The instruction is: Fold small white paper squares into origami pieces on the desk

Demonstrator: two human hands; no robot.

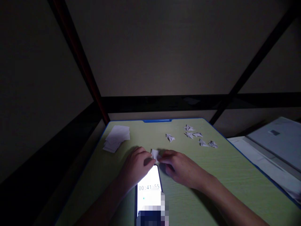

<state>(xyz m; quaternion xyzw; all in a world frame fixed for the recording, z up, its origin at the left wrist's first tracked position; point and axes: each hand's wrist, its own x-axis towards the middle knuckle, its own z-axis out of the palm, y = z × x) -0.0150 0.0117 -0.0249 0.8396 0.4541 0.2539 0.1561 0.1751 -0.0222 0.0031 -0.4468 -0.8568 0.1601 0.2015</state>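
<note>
A small folded piece of white paper [155,154] sits between my two hands, just beyond the top end of a lit phone [150,201]. My left hand [138,164] has its thumb and fingers closed at the paper's left edge. From the other side, my right hand [177,164] pinches or presses the right edge with thumb and forefinger. The phone's screen shows timer digits, and my left hand covers part of its upper left side. Part of the paper is hidden behind my fingertips.
A loose stack of white paper sheets [117,135] lies at the table's far left. Several small folded paper figures [188,135] are scattered at the far right, with one paper figure [170,137] nearer the middle. Right of the blue-edged table [131,131] rests a pale flat case [277,138].
</note>
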